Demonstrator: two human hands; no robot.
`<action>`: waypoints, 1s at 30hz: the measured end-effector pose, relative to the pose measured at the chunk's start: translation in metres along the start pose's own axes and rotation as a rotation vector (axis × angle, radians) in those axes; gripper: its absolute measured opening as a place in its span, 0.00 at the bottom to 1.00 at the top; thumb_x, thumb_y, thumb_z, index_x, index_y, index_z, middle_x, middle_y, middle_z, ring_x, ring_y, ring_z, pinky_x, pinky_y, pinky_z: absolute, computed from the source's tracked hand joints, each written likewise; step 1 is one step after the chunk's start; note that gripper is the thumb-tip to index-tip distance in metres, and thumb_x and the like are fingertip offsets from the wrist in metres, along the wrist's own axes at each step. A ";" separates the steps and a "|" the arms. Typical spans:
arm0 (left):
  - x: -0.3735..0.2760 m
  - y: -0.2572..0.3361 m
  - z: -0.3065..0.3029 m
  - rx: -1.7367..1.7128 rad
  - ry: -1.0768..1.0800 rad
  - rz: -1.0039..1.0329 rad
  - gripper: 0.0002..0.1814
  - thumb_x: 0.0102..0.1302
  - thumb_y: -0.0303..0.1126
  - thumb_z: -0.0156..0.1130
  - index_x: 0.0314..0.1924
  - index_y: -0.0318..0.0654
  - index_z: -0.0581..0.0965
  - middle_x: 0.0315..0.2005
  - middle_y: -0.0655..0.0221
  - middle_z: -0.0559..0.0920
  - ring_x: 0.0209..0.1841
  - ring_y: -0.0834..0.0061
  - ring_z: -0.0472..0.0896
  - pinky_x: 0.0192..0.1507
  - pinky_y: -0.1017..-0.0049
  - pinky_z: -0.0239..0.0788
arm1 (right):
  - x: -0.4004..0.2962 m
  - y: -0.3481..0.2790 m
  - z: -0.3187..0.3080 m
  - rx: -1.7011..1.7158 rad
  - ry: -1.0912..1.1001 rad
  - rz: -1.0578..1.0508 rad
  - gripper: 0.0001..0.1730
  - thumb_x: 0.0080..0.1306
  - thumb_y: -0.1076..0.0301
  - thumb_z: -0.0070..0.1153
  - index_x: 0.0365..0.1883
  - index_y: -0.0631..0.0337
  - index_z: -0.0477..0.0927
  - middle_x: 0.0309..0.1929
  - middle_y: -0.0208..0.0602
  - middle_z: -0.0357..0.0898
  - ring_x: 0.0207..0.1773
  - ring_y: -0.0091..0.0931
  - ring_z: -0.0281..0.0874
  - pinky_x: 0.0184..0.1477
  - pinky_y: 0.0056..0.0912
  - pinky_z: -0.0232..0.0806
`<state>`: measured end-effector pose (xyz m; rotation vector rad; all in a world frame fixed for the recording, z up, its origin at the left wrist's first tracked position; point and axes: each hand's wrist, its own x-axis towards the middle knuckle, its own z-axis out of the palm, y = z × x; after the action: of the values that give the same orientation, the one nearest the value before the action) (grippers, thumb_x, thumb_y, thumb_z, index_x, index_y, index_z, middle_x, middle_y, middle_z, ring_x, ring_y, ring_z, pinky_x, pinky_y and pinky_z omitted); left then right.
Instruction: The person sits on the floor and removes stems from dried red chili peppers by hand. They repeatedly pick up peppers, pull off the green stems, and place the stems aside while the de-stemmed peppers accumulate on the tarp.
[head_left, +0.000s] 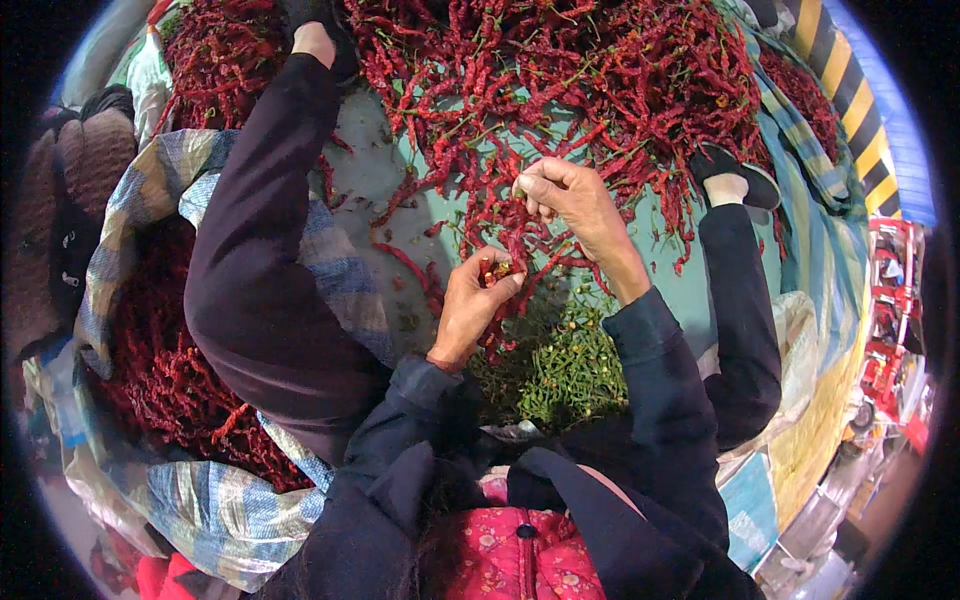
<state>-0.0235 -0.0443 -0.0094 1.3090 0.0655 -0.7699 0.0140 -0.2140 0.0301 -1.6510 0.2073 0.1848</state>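
My left hand (474, 304) is closed around a bunch of red chili peppers (517, 244), whose cut or stemless ends show between thumb and fingers. Above it to the right, my right hand (562, 196) pinches something small and green, apparently a pepper stem, between thumb and forefinger. Behind both hands spreads a large heap of long, wrinkled red chilies (555, 67) on a pale green sheet (675, 277). Close to my body, below the hands, lies a pile of green stems (574, 367).
My legs extend on both sides of the heap. At the left stands an open checked woven sack (225, 502) with red chilies (180, 390) inside. More chilies lie at the upper left (221, 67). Striped woven sheeting (825, 247) and a black-and-yellow striped edge (855, 97) border the right.
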 end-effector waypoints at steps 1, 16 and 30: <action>0.001 -0.002 0.000 0.030 -0.004 -0.011 0.05 0.54 0.23 0.59 0.32 0.35 0.73 0.24 0.77 0.74 0.27 0.87 0.68 0.30 0.85 0.59 | -0.003 -0.001 0.001 0.015 0.022 -0.006 0.12 0.64 0.62 0.48 0.29 0.61 0.76 0.19 0.22 0.70 0.22 0.11 0.61 0.23 0.14 0.54; 0.000 0.005 0.004 -0.484 -0.041 -0.089 0.10 0.57 0.24 0.61 0.39 0.32 0.74 0.32 0.69 0.79 0.32 0.83 0.77 0.35 0.81 0.70 | -0.055 0.019 0.024 -0.248 0.149 -0.076 0.09 0.58 0.68 0.53 0.25 0.66 0.72 0.21 0.33 0.71 0.25 0.23 0.68 0.28 0.28 0.60; -0.001 0.004 0.003 -0.219 -0.047 -0.093 0.05 0.55 0.20 0.57 0.33 0.34 0.76 0.26 0.76 0.77 0.26 0.87 0.72 0.29 0.85 0.61 | -0.051 0.036 0.034 0.437 0.117 0.155 0.07 0.59 0.70 0.50 0.23 0.61 0.71 0.20 0.22 0.65 0.21 0.15 0.56 0.24 0.20 0.51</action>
<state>-0.0233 -0.0466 -0.0051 1.0852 0.1695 -0.8476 -0.0441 -0.1822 0.0047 -1.2117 0.4337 0.1478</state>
